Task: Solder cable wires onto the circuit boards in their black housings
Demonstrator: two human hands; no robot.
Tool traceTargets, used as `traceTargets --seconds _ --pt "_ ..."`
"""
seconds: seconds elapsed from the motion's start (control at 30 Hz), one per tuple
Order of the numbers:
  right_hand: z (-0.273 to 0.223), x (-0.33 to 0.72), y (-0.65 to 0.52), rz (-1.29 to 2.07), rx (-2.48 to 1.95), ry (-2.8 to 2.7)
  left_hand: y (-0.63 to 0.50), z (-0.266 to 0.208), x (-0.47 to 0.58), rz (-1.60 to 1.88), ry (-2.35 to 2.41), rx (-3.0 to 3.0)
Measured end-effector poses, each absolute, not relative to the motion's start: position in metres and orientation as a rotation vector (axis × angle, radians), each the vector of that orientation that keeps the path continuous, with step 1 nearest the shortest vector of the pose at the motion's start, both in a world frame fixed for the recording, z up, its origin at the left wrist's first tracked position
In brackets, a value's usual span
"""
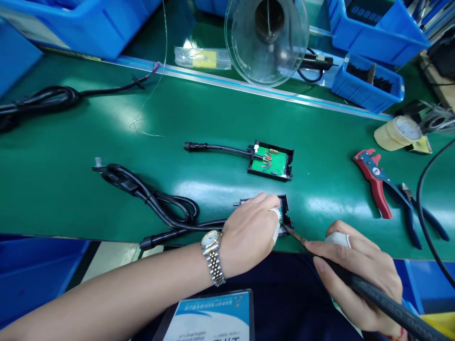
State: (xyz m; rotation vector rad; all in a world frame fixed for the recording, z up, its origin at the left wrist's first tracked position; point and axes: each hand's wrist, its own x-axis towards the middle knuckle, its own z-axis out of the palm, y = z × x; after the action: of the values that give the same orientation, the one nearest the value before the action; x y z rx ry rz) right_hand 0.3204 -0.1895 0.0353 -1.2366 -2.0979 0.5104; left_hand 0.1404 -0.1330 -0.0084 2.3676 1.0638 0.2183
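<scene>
The right hand (369, 267) grips a soldering iron (384, 303); the left hand (251, 233) (I cannot tell its grip) covers the near black case (284, 204).

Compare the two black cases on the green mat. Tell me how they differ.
The far case sits untouched, while the near case is under the left hand. The far case shows its green board and coloured wires; the near case is mostly hidden. The far case has a short cable; a long coiled cable runs toward the near case. Both have notched right ends.
</scene>
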Motion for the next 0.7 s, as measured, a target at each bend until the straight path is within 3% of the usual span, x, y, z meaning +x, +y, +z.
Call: traceTargets --seconds 0.7 --pt "0.0374 0.3172 -0.1901 0.465 -1.255 -2.137 -0.1331 -0.0076 0.1413 0.211 1.073 2.402"
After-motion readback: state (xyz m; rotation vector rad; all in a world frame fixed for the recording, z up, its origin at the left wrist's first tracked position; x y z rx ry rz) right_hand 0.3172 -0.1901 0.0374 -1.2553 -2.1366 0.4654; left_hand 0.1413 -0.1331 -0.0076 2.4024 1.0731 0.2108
